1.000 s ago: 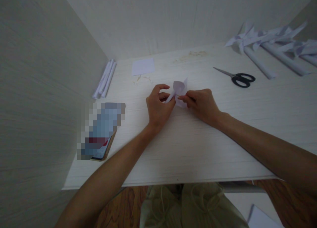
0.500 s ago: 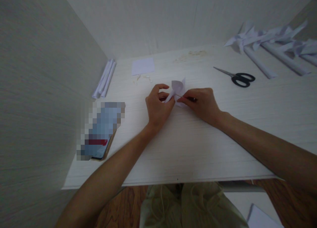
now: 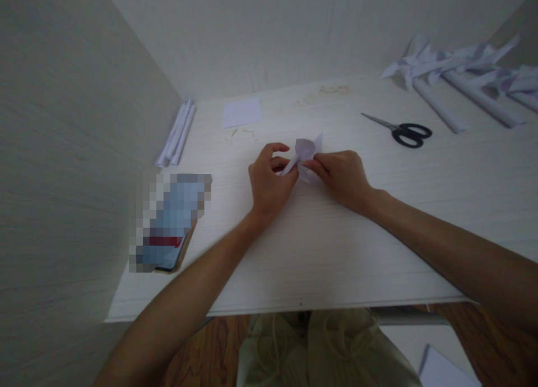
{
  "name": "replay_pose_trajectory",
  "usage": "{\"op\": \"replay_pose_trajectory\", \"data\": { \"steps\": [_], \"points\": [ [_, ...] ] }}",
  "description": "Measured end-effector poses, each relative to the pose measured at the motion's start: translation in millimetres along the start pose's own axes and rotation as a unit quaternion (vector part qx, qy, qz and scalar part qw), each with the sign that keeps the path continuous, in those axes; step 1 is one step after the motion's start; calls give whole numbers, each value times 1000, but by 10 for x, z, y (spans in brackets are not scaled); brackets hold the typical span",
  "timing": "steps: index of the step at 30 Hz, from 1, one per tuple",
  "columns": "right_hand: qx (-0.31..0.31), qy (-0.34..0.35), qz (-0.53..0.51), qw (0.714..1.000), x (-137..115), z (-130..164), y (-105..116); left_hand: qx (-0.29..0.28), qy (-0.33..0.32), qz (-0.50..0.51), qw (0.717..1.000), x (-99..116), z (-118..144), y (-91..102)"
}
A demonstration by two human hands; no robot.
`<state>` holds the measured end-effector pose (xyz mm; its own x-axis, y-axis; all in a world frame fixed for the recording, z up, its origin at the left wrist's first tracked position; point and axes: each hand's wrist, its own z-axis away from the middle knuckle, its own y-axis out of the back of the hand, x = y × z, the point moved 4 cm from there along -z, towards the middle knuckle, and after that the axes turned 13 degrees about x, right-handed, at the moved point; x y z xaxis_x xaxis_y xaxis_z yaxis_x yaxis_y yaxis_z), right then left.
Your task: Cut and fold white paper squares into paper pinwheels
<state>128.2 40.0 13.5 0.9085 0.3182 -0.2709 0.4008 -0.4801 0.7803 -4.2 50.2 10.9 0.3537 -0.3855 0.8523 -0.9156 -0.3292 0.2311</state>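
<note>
A small folded piece of white paper (image 3: 306, 149) stands on the white table (image 3: 319, 252) between my hands. My left hand (image 3: 269, 180) pinches its left side with thumb and fingers curled. On the paper's right side, my right hand (image 3: 341, 175) holds it with thumb and forefinger. Part of the paper is hidden under both hands.
Black-handled scissors (image 3: 404, 132) lie to the right. Rolled paper tubes and paper pinwheels (image 3: 458, 73) pile at the far right. A square white sheet (image 3: 242, 112) and paper rolls (image 3: 177, 133) sit far left. A phone (image 3: 170, 224) lies near the left wall.
The paper's upper flap has shifted slightly right and up as my fingers work it. Both hands stay in nearly the same place.
</note>
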Motion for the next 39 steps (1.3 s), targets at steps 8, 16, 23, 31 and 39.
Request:
{"op": "replay_pose_trajectory", "data": {
  "steps": [8,16,23,31,39],
  "points": [
    [-17,0,13,1000,-55,-10,15,9,-7,-15,1000,9,-4,4],
    [34,29,-68,997,-5,12,18,16,2,-11,1000,-12,-14,12],
    [43,11,-95,994,6,16,15,15,8,-1,1000,-33,-22,12],
    [22,-2,-45,999,2,3,13,6,4,3,1000,3,-8,11],
    [33,-9,-55,998,9,-2,21,10,6,24,1000,-15,-26,10]
  ]
}}
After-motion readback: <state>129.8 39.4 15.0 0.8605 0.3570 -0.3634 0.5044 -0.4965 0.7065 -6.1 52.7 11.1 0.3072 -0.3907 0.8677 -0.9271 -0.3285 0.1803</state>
